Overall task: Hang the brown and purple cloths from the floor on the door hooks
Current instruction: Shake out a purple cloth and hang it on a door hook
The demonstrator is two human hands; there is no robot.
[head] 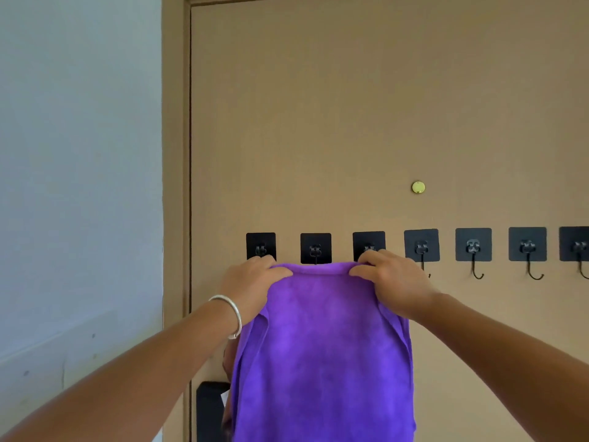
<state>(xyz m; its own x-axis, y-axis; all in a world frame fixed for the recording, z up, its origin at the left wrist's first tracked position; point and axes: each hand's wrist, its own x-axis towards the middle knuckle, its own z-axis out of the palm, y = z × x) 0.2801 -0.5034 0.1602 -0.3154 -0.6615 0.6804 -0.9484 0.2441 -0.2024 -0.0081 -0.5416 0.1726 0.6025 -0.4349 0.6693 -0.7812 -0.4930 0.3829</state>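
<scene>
STATE: soft purple terry cloth (pixel 322 352) held against tan wooden door (pixel 350 106), top hem just below second black adhesive hook (pixel 315 250) | HANDS: left hand (pixel 251 282) and right hand (pixel 389 282) pinch hem corners | RISK: hem may miss hidden hook tip and slip off once released.

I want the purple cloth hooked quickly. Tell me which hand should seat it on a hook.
Probably the left hand: it grips the purple cloth corner right under the leftmost hook. The right hand grips the other corner beneath the third hook.
</scene>
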